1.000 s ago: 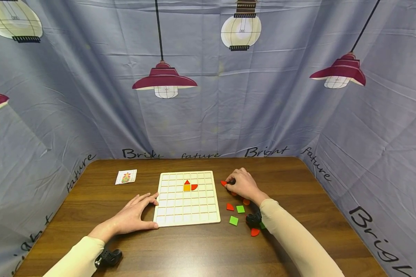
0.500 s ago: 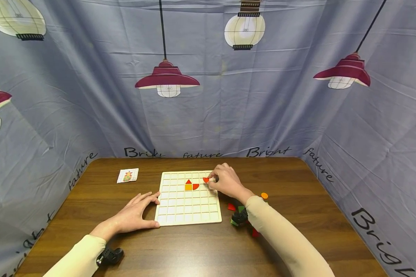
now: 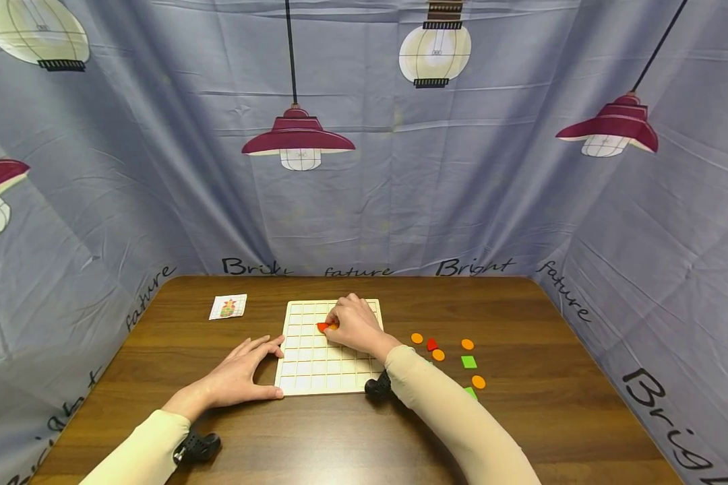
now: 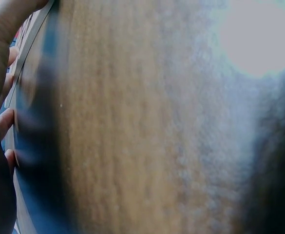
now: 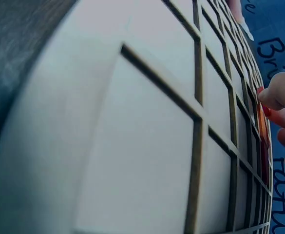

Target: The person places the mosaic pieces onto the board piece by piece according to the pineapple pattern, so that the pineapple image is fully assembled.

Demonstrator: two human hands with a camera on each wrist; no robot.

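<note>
A cream grid board point(image 3: 303, 370) lies on the wooden table. My right hand point(image 3: 356, 327) is over its upper middle, thumb and index finger pinching a red quarter-circle tile point(image 3: 322, 327). That tile sits right beside an orange square tile point(image 3: 334, 327), which the fingers partly cover. The other red tiles placed there are hidden behind the hand in the head view. In the right wrist view, the pinched red tile point(image 5: 267, 111) shows low over the grid. My left hand point(image 3: 233, 377) is spread at the board's left side, fingertips at the edge and thumb by the near-left corner.
Right of the board lie loose tiles: several orange circles point(image 3: 439, 355), a red one point(image 3: 432, 344) and green squares point(image 3: 469, 362), some partly behind the right sleeve. A pineapple pattern card point(image 3: 228, 306) lies back left. A printed curtain point(image 3: 364, 222) surrounds the table.
My right hand has carried the red quarter-circle tile leftward from the loose tiles onto the board, beside the orange square. The left hand has stayed at the board's edge.
</note>
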